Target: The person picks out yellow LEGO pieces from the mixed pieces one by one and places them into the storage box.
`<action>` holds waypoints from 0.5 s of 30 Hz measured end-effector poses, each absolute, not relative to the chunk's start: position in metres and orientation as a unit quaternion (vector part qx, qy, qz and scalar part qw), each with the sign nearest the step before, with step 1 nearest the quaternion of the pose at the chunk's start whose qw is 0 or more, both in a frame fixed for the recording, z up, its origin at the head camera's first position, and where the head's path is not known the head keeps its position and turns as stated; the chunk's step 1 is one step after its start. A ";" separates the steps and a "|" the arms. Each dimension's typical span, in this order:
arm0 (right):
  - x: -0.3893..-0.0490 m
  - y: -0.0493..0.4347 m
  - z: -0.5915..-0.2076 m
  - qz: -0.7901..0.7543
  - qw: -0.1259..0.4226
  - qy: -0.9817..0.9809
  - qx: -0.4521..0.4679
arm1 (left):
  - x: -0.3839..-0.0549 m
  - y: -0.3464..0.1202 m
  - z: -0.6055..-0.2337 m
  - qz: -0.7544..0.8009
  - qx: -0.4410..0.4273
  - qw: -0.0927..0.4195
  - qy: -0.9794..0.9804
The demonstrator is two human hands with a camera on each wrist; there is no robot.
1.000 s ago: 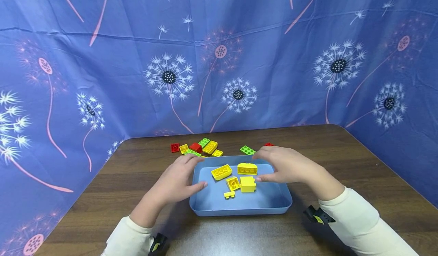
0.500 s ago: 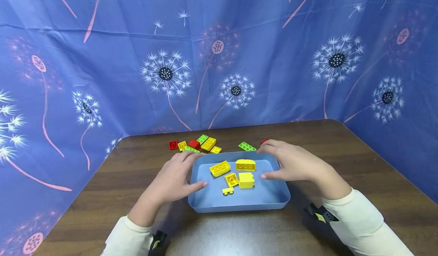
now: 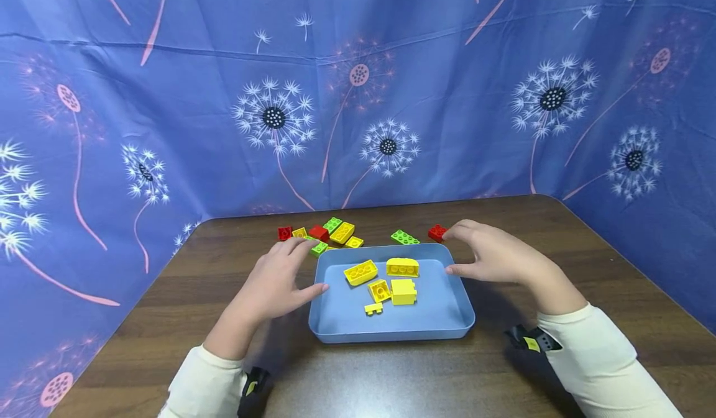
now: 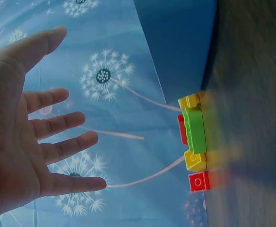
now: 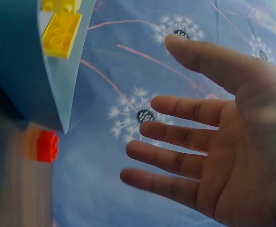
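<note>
A shallow blue tray [image 3: 391, 337] lies on the table with several yellow toy bricks in it, among them a long brick [image 3: 361, 272], a rounded-top brick [image 3: 403, 268] and a small narrow piece [image 3: 373, 308]. My left hand [image 3: 274, 284] hovers at the tray's left side, thumb towards the rim, holding nothing. My right hand [image 3: 498, 258] is off the tray's right side, its fingertips close to a red brick [image 3: 437, 232] behind the tray's corner. Both wrist views show the palms with fingers spread, the left hand [image 4: 38, 132] and the right hand [image 5: 199, 137] alike.
Behind the tray on the left is a loose group of bricks, including a green brick [image 3: 332, 225], a red brick [image 3: 319, 232] and a yellow brick [image 3: 342, 233]. Another green brick [image 3: 405, 237] lies behind the tray's middle. A blue dandelion-print cloth [image 3: 358, 95] hangs around the brown table [image 3: 347, 381].
Both hands have drawn outward from the tray, the left one to the left and the right one to the right. More of the red brick at the back right now shows. The bricks stay put.
</note>
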State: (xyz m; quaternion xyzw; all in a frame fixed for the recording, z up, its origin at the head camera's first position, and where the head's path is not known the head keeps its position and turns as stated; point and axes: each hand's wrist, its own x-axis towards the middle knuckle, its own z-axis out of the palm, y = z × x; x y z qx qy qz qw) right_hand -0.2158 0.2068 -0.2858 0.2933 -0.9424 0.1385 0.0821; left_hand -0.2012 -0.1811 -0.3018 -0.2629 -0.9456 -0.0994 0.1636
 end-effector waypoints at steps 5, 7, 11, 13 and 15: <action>-0.219 0.215 -0.290 0.144 0.086 -0.946 0.276 | -0.204 -0.186 -0.301 -0.106 -0.253 0.158 -0.948; -0.221 0.216 -0.292 0.144 0.085 -0.949 0.266 | -0.206 -0.188 -0.302 -0.107 -0.251 0.158 -0.949; -0.224 0.218 -0.296 0.158 0.065 -0.954 0.245 | -0.209 -0.193 -0.305 -0.110 -0.245 0.161 -0.950; -0.226 0.220 -0.299 0.166 0.051 -0.957 0.232 | -0.211 -0.195 -0.306 -0.111 -0.241 0.162 -0.950; -0.229 0.221 -0.302 0.172 0.035 -0.960 0.220 | -0.213 -0.197 -0.307 -0.111 -0.241 0.167 -0.950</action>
